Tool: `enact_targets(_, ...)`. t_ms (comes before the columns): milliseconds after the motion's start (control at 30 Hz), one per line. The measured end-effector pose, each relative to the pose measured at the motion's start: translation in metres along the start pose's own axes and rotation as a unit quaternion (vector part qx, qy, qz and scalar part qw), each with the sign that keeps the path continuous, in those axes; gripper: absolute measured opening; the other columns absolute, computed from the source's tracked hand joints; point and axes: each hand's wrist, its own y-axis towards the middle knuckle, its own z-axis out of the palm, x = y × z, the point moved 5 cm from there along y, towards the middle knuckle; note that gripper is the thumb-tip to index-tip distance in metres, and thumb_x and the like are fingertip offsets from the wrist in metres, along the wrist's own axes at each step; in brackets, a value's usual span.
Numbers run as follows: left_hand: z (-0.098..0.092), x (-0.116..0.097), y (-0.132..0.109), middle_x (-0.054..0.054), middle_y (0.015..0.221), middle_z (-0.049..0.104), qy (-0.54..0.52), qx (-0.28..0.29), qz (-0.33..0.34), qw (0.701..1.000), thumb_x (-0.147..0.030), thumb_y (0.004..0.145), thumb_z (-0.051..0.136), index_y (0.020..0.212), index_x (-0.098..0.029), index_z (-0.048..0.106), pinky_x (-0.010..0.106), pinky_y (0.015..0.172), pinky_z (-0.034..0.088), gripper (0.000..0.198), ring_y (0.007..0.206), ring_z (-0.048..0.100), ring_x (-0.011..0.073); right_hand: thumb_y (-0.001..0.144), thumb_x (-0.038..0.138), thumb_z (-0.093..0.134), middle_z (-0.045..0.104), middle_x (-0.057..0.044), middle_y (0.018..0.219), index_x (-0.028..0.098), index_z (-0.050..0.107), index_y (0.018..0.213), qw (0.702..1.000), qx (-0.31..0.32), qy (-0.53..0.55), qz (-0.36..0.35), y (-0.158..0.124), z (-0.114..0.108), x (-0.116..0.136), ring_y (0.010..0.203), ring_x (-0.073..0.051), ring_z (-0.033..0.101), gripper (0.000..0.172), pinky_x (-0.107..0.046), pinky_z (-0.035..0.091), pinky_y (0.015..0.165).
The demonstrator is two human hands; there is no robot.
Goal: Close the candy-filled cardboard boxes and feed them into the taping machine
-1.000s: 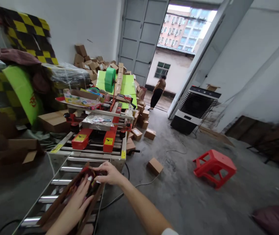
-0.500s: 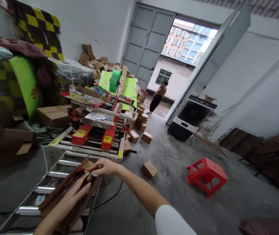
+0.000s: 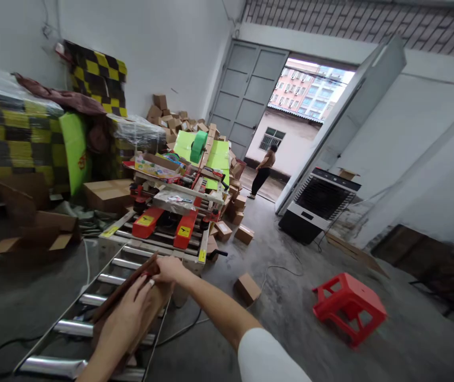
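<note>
A long, narrow cardboard box [image 3: 156,309] lies on the metal roller conveyor [image 3: 71,328] in front of me, at a slant. My left hand [image 3: 132,305] is over the box's top, with its fingers closed on the upper edge. At the far end, my right hand [image 3: 169,269] is closed around the box's corner, its fingertips partly hidden. Both hands are close together, almost touching. A small bit of red shows between them at the box's top. The rest of the contents is hidden by the cardboard and my left hand.
Beyond the rollers stands a carton-sealing machine [image 3: 185,233] with a green tape roll [image 3: 199,147]. Small cartons are heaped behind it. A red stool [image 3: 350,307], a loose carton [image 3: 247,289] and an air cooler [image 3: 318,204] stand right. A person [image 3: 264,171] is by the open doorway.
The box's sides have come together over the colourful contents, which are now mostly covered. My left hand has moved up toward my right hand. My view has shifted left and up.
</note>
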Motion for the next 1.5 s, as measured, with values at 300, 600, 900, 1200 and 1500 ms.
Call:
enact_targets(300,0.021,-0.016,-0.030,0.019,0.124,0.071,0.162,-0.017,0.075,0.984,-0.040,0.097,0.038,0.118,-0.011,0.072,0.052,0.106,0.044,0.049,0.119,0.064,0.0337,0.088,0.043,0.064,0.067,-0.018,0.122,0.012,0.063,0.122,0.999,-0.020,-0.036,0.010,-0.012,0.004,0.011,0.115,-0.033,0.063,0.046,-0.044,0.056,0.093)
enact_targets(600,0.018,-0.021,-0.028,0.020,0.134,0.065,0.135,0.038,0.025,0.990,-0.058,0.086,0.055,0.133,-0.008,0.064,0.053,0.114,0.037,0.068,0.127,0.058,0.0363,0.090,0.039,0.061,0.066,-0.017,0.118,0.011,0.063,0.116,0.998,-0.050,-0.022,-0.002,-0.016,0.010,0.009,0.111,-0.030,0.060,0.038,-0.042,0.051,0.093)
enact_targets(900,0.013,-0.029,-0.026,0.019,0.138,0.062,0.160,0.083,0.011,0.984,-0.044,0.079,0.062,0.137,-0.008,0.061,0.053,0.115,0.034,0.069,0.131,0.054,0.0359,0.099,0.028,0.054,0.066,-0.014,0.110,0.012,0.065,0.106,0.991,-0.129,0.035,-0.010,-0.022,0.015,0.005,0.105,-0.025,0.057,0.021,-0.039,0.044,0.095)
enact_targets(1200,-0.021,-0.054,-0.040,0.026,0.154,0.042,0.164,-0.175,0.021,0.971,-0.039,0.091,0.057,0.138,-0.010,0.051,0.059,0.118,0.028,0.056,0.146,0.036,0.0397,0.094,0.038,0.068,0.066,-0.002,0.115,0.029,0.072,0.110,0.955,-0.255,0.132,-0.070,-0.039,0.018,0.019,0.115,-0.020,0.052,0.019,-0.037,0.035,0.105)
enact_targets(1500,-0.028,-0.032,-0.056,0.034,0.158,0.020,0.035,-0.254,-0.260,0.931,-0.054,0.082,0.066,0.152,-0.004,0.023,0.077,0.114,0.019,0.097,0.151,0.015,0.0506,0.094,0.053,0.065,0.065,0.002,0.125,0.032,0.076,0.105,0.977,-0.120,0.012,-0.175,-0.027,0.023,0.031,0.131,-0.021,0.044,0.026,-0.042,0.031,0.109)
